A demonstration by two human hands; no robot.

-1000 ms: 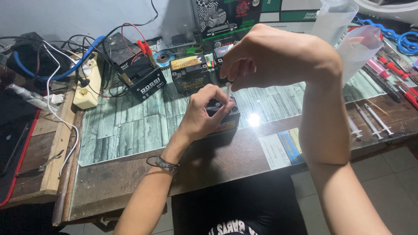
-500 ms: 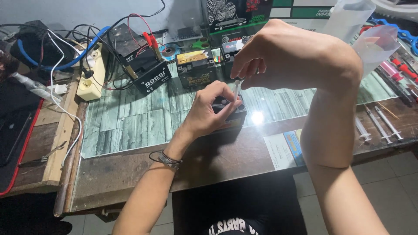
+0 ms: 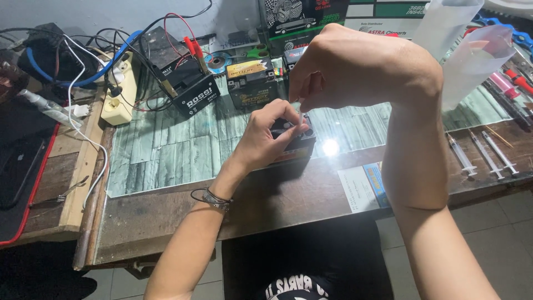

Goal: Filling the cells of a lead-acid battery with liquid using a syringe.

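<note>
A small black battery (image 3: 297,145) sits near the front of the green-patterned table mat (image 3: 166,150). My left hand (image 3: 266,139) grips its left side and top. Above it, my right hand (image 3: 355,66) pinches a thin white syringe (image 3: 300,118) held upright, its tip down at the battery's top. Most of the syringe is hidden behind my fingers.
Two more black batteries, one (image 3: 191,89) with red and black clamp leads, one (image 3: 252,83) with a gold label, stand at the back. A cream power strip (image 3: 119,97) with cables lies left. Three syringes (image 3: 483,155) lie at right near clear plastic containers (image 3: 466,39).
My right hand has lowered the syringe further toward the battery top. The view has shifted slightly; my left hand keeps its hold.
</note>
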